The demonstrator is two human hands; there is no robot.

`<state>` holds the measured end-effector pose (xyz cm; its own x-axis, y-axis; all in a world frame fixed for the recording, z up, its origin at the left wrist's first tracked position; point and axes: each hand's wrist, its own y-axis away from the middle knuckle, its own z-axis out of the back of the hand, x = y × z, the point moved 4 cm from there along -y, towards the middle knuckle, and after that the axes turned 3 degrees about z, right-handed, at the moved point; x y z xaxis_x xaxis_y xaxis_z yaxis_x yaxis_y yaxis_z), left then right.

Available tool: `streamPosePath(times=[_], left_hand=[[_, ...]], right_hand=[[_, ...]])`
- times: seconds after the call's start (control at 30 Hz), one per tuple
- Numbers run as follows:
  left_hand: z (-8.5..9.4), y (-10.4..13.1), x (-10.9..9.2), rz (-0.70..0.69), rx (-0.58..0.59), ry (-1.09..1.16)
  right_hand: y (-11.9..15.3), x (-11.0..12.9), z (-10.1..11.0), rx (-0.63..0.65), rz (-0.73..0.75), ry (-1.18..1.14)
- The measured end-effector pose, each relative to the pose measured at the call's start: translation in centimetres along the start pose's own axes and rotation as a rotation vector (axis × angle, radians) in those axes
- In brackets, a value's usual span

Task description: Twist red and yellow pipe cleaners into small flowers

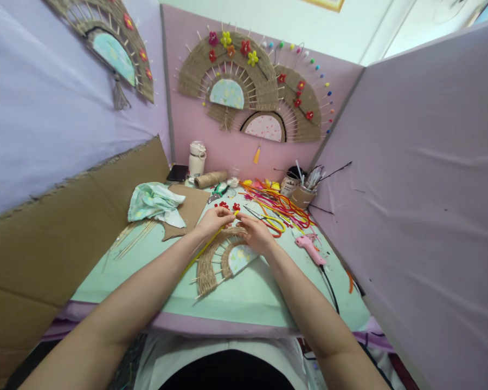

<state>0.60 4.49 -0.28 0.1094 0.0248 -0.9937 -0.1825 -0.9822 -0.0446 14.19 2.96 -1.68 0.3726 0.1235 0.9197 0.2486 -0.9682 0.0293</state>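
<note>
Both hands meet over the far edge of a half-woven jute fan (217, 260) that lies flat on the pale green counter (260, 292). The left hand (214, 219) pinches one end of a yellow pipe cleaner (206, 246) between thumb and fingers; the strand runs back along the left forearm, across the fan's rim. The right hand (255, 232) rests on the top of the fan, fingers curled down onto the weave next to the left hand's fingertips; whether it also grips the yellow strand cannot be told. The fan's inner half-circle of printed paper shows just below the right wrist.

Just beyond the hands lie small red flowers (228, 205) and yellow-handled scissors (268, 218). A heap of coloured pipe cleaners (280, 203) spreads to the right, near a pink glue gun (309, 248). To the left sit a folded cloth (156, 203) and bamboo skewers (132, 235). Finished fans (236, 76) hang on the pink wall.
</note>
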Motion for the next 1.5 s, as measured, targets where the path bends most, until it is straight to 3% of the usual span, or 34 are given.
streamPosePath(times=[0.13, 0.4, 0.63, 0.8, 1.0, 1.23, 1.5], left_hand=[[0.0, 0.0, 0.2, -0.036, -0.042, 0.017], [-0.3, 0.1, 0.4, 0.004, 0.016, 0.095], [-1.7, 0.8, 1.2, 0.115, 0.011, 0.114], [-2.2, 0.8, 1.6, 0.087, -0.010, 0.137], [-2.0, 1.0, 1.0, 0.059, -0.030, -0.094], [-1.5, 0.9, 0.8, -0.126, -0.052, -0.439], [-1.6, 0.5, 1.5, -0.067, -0.009, -0.443]], right_hand=[[0.3, 0.3, -0.1, 0.039, -0.079, -0.050], [0.6, 0.4, -0.4, 0.121, -0.163, -0.151], [-0.5, -0.9, 0.2, 0.042, -0.084, -0.108], [-1.0, -1.3, 1.1, -0.047, -0.023, -0.071], [-0.8, -1.0, 1.3, -0.048, -0.020, -0.042], [-0.6, -0.7, 1.3, -0.049, -0.043, 0.030], [-0.7, -0.2, 1.8, -0.133, 0.056, 0.286]])
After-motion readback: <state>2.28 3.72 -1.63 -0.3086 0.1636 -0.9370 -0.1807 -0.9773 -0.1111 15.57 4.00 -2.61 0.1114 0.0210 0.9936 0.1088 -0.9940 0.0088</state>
